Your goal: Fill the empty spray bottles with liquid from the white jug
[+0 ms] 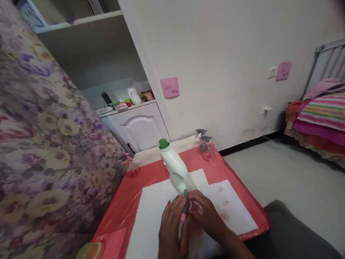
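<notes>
Sprayer head point(185, 202), grey and pink: is sitting at lower centre of the frame, over the white sheet point(151, 212); what looks like a clear body point(196, 207) is showing beside it, largely hidden.
Left hand point(171, 225): is clamping the sprayer head from its left side.
Right hand point(208, 214): is clamping from the right, finger and thumb meeting near the head.
Grip state: both are bearing on one item; pressure is not showing.
Twist risk: hands working unevenly could be skewing the head, probably leaving a crooked fit on the clear body.
Squirt risk: fingers squeezing a trigger could be sending out spray, if the body is holding liquid; contents are not showing.
White bottle point(175, 165), centre of frame: is standing just beyond the fingers, green spout point(163, 144) uncapped; a forward knock could be tipping it and spilling any contents.
Red surface point(229, 172): is carrying the sheet; a forearm dragging that sheet could be unsettling the bottle.
</notes>
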